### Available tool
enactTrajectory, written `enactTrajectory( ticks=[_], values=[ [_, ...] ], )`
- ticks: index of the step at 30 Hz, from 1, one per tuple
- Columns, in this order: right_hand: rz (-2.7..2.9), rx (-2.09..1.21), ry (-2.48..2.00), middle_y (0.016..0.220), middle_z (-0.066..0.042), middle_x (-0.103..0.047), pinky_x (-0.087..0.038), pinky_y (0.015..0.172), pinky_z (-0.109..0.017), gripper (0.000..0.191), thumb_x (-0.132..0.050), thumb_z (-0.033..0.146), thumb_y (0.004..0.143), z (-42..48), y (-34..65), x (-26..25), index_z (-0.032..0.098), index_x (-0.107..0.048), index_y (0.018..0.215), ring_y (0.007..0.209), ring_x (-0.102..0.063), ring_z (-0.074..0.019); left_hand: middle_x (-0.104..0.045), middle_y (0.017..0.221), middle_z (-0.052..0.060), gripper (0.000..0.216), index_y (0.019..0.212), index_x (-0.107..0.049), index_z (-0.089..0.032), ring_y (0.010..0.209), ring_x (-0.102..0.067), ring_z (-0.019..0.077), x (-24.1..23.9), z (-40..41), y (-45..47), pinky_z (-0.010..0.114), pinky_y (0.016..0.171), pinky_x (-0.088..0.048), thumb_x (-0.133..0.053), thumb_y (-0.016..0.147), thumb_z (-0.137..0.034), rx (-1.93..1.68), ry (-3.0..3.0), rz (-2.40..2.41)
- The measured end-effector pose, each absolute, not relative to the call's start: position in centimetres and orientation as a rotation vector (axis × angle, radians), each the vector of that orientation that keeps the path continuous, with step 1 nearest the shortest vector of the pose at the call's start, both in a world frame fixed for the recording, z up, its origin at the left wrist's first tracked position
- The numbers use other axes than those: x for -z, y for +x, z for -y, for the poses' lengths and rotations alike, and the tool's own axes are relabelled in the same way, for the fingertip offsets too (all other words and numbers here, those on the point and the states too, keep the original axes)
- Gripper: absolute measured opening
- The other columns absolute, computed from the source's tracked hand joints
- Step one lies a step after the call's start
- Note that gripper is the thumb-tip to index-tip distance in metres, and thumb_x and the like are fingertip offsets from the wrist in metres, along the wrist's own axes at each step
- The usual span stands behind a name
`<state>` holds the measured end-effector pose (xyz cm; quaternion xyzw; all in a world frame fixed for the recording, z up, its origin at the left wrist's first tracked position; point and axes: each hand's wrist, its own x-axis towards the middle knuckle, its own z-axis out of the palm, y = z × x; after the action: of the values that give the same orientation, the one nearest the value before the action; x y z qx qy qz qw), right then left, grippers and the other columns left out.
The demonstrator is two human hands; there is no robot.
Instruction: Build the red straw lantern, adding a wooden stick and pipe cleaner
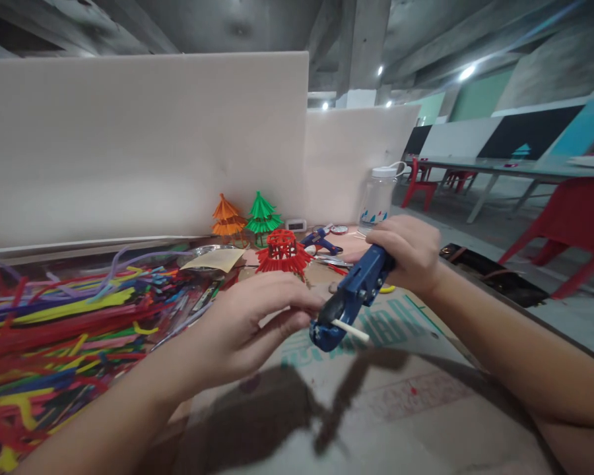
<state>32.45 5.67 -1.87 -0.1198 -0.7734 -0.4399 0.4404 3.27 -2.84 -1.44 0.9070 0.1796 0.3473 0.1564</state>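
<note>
My right hand (408, 254) is wrapped round the handles of a blue pipe cutter (360, 284), its jaws pointing down and to the left. A thin white stick (351, 330) lies between the jaws, with one end jutting out to the right. At the jaws' left side, my left hand (264, 320) is closed in a pinch at the stick's other end, which the fingers hide. Behind the hands stands a red pagoda-like model (282, 257) of folded strips. Farther back are an orange tiered model (226, 214) and a green one (263, 214).
Many coloured pipe cleaners (74, 343) are heaped at the left. A blue glue gun (323, 241) and a clear water bottle (376, 198) stand near the white partition (143, 145). Printed board (426, 409) covers the worktop. Red chairs (571, 224) are at the right.
</note>
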Motion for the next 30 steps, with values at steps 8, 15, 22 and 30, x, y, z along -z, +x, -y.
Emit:
enactTrajectory(
  ticks=[8,15,22,30],
  values=[
    [1.878,1.123,-0.321,0.069,-0.002,-0.065,-0.041,0.058,-0.033,0.021,-0.064,0.043,0.096,-5.31,31.96,1.86,0.023,-0.061,0.093,0.060,-0.056,-0.0183,-0.076,0.090,0.005,0.015,0.097,-0.071,-0.016,0.083,-0.069,0.0140,1.37,2.15,3.52,0.023,0.076,-0.053,-0.060,0.096,-0.007,-1.074,2.690,-0.407],
    [1.863,1.132,-0.364,0.072,-0.002,-0.067,-0.043,0.062,-0.033,0.019,-0.065,0.043,0.095,-5.17,31.86,1.83,0.025,-0.060,0.092,0.064,-0.058,-0.0187,-0.074,0.086,0.007,0.015,0.091,-0.072,-0.015,0.081,-0.069,0.0142,1.03,2.06,3.45,0.023,0.074,-0.054,-0.060,0.096,-0.007,-1.067,2.700,-0.421],
    [1.910,1.130,-0.477,0.073,-0.003,-0.069,-0.047,0.064,-0.035,0.016,-0.063,0.042,0.096,-4.95,32.36,1.96,0.027,-0.061,0.091,0.066,-0.062,-0.0201,-0.076,0.088,0.006,0.015,0.094,-0.072,-0.016,0.083,-0.070,0.0142,1.26,1.98,3.40,0.023,0.077,-0.054,-0.060,0.096,-0.007,-1.075,2.683,-0.441],
    [1.977,1.075,-0.545,0.078,-0.006,-0.072,-0.050,0.065,-0.035,0.008,-0.061,0.032,0.093,-5.05,32.19,2.10,0.025,-0.060,0.089,0.071,-0.066,-0.0215,-0.075,0.082,0.002,0.018,0.089,-0.071,-0.016,0.073,-0.067,0.0101,1.59,1.91,3.54,0.017,0.068,-0.050,-0.057,0.095,-0.006,-1.087,2.618,-0.569]
  ],
)
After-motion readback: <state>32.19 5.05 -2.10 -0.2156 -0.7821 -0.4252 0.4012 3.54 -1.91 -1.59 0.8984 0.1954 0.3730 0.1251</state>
